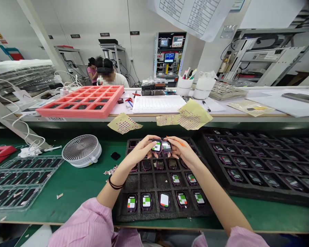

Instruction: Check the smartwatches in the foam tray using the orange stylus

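Note:
My left hand (147,146) is closed on a smartwatch body (157,146) whose lit screen shows green and white blocks. Close beside it, my right hand (179,147) grips a second smartwatch body (167,146) with a greyer screen. An orange, pen-like thing (175,140) shows by the right hand's fingers. Both hands are above a black foam tray (154,214) with square compartments. Several watch bodies lie in it; those in the front row, such as this lit watch (146,201), have bright screens. Some compartments in the middle hold no watch.
At right stands another black foam tray (242,190) full of watches. A round white fan (81,151) and a clear tray of dark parts (23,202) are at left. A pink foam tray (110,103) rests on the shelf. A co-worker (121,79) sits beyond.

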